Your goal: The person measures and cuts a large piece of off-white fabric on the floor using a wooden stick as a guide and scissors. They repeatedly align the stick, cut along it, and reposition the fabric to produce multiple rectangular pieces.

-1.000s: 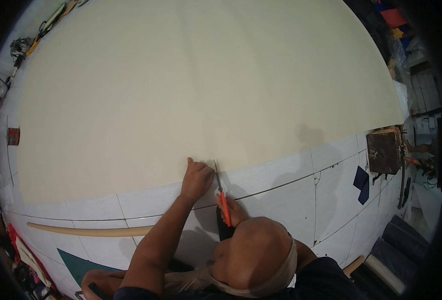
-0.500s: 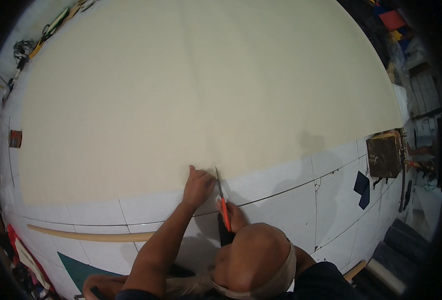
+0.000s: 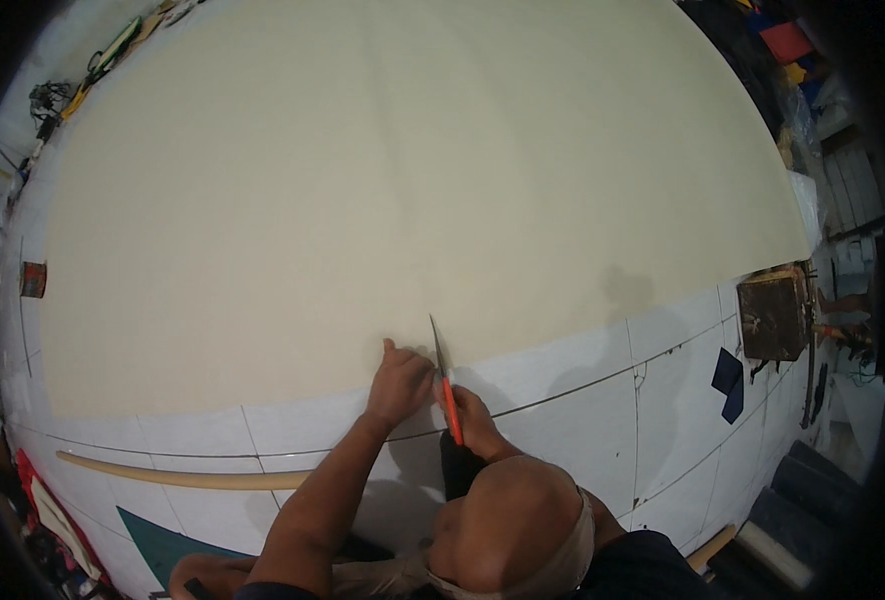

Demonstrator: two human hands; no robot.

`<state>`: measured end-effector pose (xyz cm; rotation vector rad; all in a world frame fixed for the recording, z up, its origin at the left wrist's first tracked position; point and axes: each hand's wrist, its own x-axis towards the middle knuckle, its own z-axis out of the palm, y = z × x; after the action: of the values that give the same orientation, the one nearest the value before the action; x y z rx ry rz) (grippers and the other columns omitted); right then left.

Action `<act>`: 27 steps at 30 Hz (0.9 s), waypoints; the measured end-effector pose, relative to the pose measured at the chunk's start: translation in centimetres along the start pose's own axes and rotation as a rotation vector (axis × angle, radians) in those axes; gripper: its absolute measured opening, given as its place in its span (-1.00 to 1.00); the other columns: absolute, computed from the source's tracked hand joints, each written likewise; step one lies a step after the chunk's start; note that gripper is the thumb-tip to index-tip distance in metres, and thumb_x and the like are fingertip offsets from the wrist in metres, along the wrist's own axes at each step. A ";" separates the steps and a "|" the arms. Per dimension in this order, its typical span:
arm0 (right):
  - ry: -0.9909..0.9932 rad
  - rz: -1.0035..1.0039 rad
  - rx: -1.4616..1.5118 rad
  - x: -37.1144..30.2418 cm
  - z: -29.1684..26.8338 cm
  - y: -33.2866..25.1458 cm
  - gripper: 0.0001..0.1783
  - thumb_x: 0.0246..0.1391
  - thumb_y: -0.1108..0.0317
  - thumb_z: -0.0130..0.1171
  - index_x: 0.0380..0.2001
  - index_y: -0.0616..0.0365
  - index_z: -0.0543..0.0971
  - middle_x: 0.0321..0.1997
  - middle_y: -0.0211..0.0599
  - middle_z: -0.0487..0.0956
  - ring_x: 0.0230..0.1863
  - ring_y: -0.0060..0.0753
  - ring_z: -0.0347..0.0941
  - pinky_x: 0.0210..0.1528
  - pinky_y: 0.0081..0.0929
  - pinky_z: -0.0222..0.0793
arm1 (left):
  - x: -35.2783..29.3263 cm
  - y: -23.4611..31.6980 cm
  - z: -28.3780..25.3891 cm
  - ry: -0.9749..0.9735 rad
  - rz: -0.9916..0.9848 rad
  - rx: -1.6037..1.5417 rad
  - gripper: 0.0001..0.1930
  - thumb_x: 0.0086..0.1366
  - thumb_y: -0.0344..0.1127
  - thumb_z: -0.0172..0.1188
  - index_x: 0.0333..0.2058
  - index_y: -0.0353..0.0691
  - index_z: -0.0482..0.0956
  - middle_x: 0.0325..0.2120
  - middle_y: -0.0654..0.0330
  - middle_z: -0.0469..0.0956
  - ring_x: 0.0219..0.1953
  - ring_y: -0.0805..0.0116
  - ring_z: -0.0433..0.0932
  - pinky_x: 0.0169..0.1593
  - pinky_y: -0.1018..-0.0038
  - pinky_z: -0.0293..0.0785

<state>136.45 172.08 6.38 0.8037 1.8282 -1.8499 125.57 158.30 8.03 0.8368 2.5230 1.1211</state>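
A large cream sheet lies spread over white floor tiles, with faint creases running away from me. My right hand grips scissors by their orange handle. The metal blades point away from me and reach past the sheet's near edge; whether the sheet lies between them is too small to tell. Just left of the blades, my left hand is closed at that edge, thumb sticking out and fingers curled on the sheet. Its fingertips are partly hidden.
A tan strip and a green piece lie at lower left. A small reddish tin stands by the sheet's left edge. At right are a worn brown box, dark blue scraps and dark rolls. My bent knee is close below my right hand.
My right hand and the scissors have moved a little away from me, so the blade tip reaches farther over the sheet. My left hand stays almost in place at the edge.
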 end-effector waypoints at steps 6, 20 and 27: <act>0.025 0.028 -0.073 0.9 -0.2 -4.4 -0.43 0.12 -0.26 0.03 -0.48 0.11 0.43 -0.67 -0.56 0.30 -0.68 -0.71 0.15 -0.65 -0.65 0.05 | 0.0 -0.2 0.0 -0.031 -0.025 -0.034 -0.78 0.02 -0.41 0.27 -0.30 -0.22 0.53 -0.31 0.08 0.48 -0.12 0.03 0.43 0.34 -0.05 -0.10; -0.038 0.015 0.029 3.6 -0.7 -4.3 -0.47 0.11 -0.25 0.05 -0.47 0.04 0.44 -0.67 -0.60 0.28 -0.69 -0.71 0.15 -0.65 -0.65 0.06 | -0.2 1.2 -1.1 -0.164 0.089 0.349 -0.59 0.04 -0.33 0.15 -0.08 -0.32 0.46 -0.11 0.01 0.44 0.04 0.05 0.37 0.26 -0.02 0.06; 0.017 -0.148 -0.017 5.4 -0.1 -5.0 -0.47 0.16 -0.18 0.04 -0.52 0.10 0.46 -0.64 -0.57 0.32 -0.65 -0.69 0.18 -0.60 -0.65 0.08 | -1.5 2.1 0.4 -0.158 -0.028 0.430 -0.56 0.13 -0.34 0.06 0.01 -0.34 0.40 -0.01 -0.01 0.41 0.18 0.05 0.29 0.25 0.07 0.16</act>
<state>129.18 172.99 6.58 0.6968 1.9584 -1.9198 127.75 158.77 9.33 0.9419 2.6653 0.4802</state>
